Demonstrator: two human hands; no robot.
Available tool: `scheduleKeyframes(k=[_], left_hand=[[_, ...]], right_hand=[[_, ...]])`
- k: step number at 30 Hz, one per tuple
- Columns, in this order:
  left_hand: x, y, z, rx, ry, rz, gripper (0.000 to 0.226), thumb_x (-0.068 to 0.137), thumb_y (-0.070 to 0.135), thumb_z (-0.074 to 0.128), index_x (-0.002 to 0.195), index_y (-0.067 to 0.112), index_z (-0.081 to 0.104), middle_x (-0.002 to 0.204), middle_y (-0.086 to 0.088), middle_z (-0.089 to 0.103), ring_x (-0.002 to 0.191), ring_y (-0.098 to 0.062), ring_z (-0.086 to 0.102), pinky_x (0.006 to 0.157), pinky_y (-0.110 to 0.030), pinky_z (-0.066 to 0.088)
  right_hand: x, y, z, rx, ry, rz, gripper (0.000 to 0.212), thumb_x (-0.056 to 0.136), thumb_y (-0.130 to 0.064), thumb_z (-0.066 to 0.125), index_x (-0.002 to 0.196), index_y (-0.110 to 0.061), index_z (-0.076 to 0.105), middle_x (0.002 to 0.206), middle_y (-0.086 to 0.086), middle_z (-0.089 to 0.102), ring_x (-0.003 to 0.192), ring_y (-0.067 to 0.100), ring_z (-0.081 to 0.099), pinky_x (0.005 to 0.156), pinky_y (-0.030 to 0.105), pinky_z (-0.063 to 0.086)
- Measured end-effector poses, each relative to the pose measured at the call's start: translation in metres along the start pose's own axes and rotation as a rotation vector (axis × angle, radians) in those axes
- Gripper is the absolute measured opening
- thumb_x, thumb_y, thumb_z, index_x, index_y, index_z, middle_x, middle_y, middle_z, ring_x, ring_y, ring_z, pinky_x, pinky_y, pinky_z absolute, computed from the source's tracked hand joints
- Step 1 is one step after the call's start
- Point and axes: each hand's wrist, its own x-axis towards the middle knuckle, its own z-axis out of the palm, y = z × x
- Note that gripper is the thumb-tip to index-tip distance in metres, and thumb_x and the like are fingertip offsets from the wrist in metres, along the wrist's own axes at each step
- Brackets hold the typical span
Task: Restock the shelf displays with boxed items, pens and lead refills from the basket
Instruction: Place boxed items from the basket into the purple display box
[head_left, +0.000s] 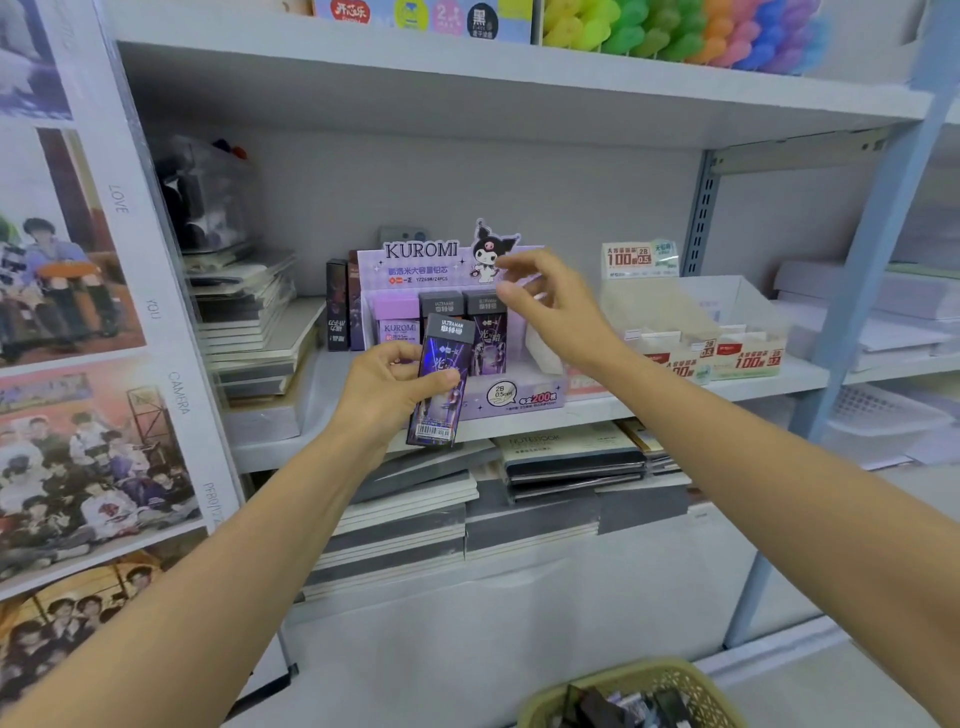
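My left hand (387, 387) grips a dark purple Ultraman lead refill box (441, 379), upright and slightly tilted, in front of the lilac Kuromi display stand (519, 395) on the middle shelf. Inside the stand are a lilac Kuromi box (397, 325) and two dark Ultraman boxes (485, 332). My right hand (550, 306) hovers at the stand's right side with fingers spread, holding nothing. The olive basket (623, 680) sits at the bottom edge with several dark boxes in it.
A cream display tray (701, 332) of lead refills stands right of the Kuromi stand. Stacked notebooks (249, 322) lie to its left and on the shelf below (519, 493). A photo poster panel (88, 338) borders the left; a blue shelf upright (878, 249) rises on the right.
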Motion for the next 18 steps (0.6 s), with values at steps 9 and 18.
scheduleKeyframes(k=[9, 18], left_hand=[[-0.015, -0.007, 0.005, 0.363, 0.095, 0.256, 0.022, 0.085, 0.011, 0.072, 0.101, 0.016, 0.057, 0.091, 0.002, 0.067, 0.079, -0.012, 0.063, 0.074, -0.028, 0.052], [-0.031, -0.039, -0.019, 1.253, -0.031, 0.565, 0.051, 0.084, 0.016, 0.067, 0.132, 0.008, 0.052, 0.127, -0.009, 0.059, 0.122, -0.028, 0.049, 0.119, -0.043, 0.016]], right_hand=[[-0.024, -0.02, -0.001, 0.165, -0.19, 0.086, 0.017, 0.095, -0.01, 0.058, 0.111, -0.015, 0.06, 0.099, 0.004, 0.068, 0.079, 0.003, 0.065, 0.068, 0.016, 0.052], [-0.005, -0.031, 0.007, 0.041, 0.01, 0.02, 0.018, 0.095, -0.004, 0.056, 0.113, -0.006, 0.06, 0.099, 0.004, 0.064, 0.086, 0.013, 0.061, 0.079, 0.025, 0.054]])
